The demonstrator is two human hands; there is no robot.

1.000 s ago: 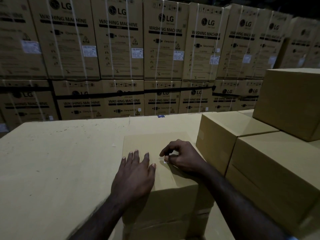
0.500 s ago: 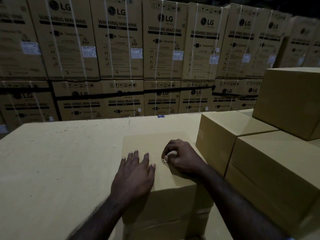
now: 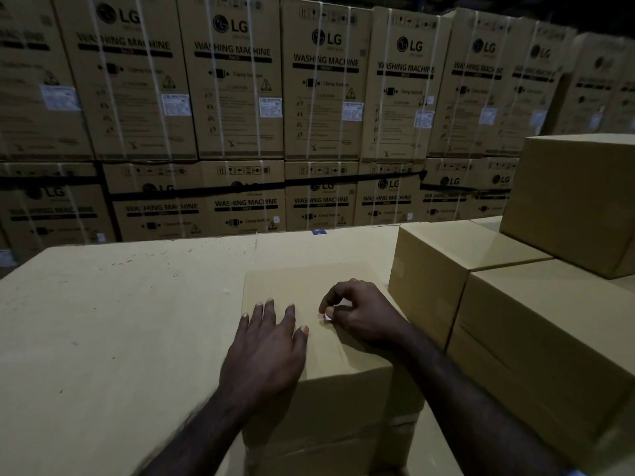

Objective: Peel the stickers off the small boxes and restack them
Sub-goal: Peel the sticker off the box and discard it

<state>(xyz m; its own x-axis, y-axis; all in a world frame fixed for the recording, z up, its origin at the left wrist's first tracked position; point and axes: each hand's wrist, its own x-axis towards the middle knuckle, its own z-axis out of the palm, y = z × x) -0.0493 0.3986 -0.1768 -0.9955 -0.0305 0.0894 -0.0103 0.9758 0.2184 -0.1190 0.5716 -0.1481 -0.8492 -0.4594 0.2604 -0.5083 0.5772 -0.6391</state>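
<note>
The left hand (image 3: 266,348) lies flat, palm down, fingers straight and slightly spread, forearm reaching in from below, while the right hand (image 3: 360,312) curls, its thumb and forefinger pinched together, wrist bent, forearm angling in from the lower right.

Dim, grainy wide-angle view; edges bow and darken, far cartons blur.

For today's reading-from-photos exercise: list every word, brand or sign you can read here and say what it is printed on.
"LG": logo on the big strapped cartons stacked at the back.
"WASHING MACHINE": bold print below that logo.
"Clamp bottom": beside an arrow symbol on the same cartons.
Warning triangles and handling pictograms: on the cartons, their captions blurred.
White labels on the cartons: too small to read.
Plain small boxes near the hands: no readable print.
</note>
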